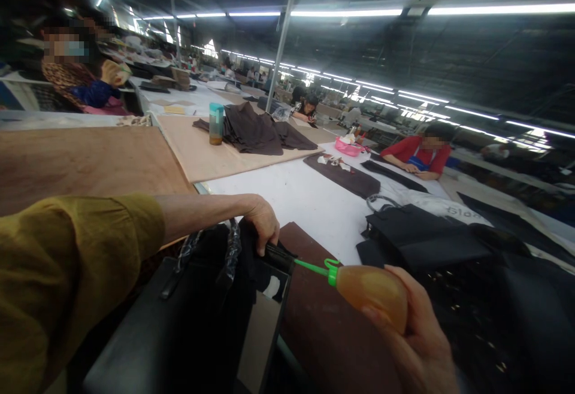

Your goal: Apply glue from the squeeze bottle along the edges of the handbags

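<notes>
My right hand (420, 328) is wrapped round a squeeze bottle (375, 292) of amber liquid, held on its side. Its thin green nozzle points left, the tip at the edge of a black handbag (179, 304). The bag leans in front of me, its handles covered in clear plastic wrap. My left hand (263, 220) reaches across the bag and pinches its black edge beside the nozzle tip; some fingers are hidden behind the material. A beige panel (258, 340) shows on the bag's near side. Under the bottle lies a dark brown sheet (327, 328).
More black bags (417, 232) are heaped at the right. Across the white table lie a brown piece (344, 175) and a pink basket (349, 146). A teal-lidded bottle (216, 123) stands by folded dark cloth (251, 127). Co-workers sit at the right (424, 154) and left (85, 76).
</notes>
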The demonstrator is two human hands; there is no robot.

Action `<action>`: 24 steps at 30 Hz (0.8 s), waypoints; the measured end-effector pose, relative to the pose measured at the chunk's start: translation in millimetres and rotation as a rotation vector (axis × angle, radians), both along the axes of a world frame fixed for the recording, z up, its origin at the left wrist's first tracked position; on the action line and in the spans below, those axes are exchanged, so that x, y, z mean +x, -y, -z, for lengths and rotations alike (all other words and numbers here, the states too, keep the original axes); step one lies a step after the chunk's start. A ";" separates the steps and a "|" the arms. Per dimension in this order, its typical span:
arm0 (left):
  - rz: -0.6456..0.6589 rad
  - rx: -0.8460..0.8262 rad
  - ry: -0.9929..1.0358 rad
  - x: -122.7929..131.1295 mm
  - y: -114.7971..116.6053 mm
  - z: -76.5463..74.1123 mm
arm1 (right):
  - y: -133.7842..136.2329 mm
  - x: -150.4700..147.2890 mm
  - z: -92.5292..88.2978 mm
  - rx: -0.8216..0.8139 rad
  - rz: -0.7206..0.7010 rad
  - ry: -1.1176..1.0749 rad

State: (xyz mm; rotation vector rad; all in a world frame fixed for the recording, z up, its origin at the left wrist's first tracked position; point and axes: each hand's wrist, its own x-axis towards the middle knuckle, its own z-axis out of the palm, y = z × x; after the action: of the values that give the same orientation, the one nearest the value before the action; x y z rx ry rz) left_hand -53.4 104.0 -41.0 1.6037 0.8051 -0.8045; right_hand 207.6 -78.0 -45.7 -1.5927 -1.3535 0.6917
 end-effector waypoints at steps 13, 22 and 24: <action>0.066 0.048 0.085 -3.4 -4.2 5.7 | 12.5 -13.4 5.4 0.014 0.019 0.026; 0.041 0.060 0.062 -0.3 -2.9 -0.7 | 2.0 -19.4 8.9 0.060 0.050 -0.095; 0.027 0.078 0.059 -1.1 -2.4 -3.4 | 2.2 -17.6 13.8 0.064 0.057 -0.063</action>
State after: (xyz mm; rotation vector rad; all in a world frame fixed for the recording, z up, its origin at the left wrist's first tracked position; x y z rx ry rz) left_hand -54.5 106.4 -37.6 1.7029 0.7826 -0.7491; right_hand 190.0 -80.2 -59.6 -1.5401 -1.2679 0.6522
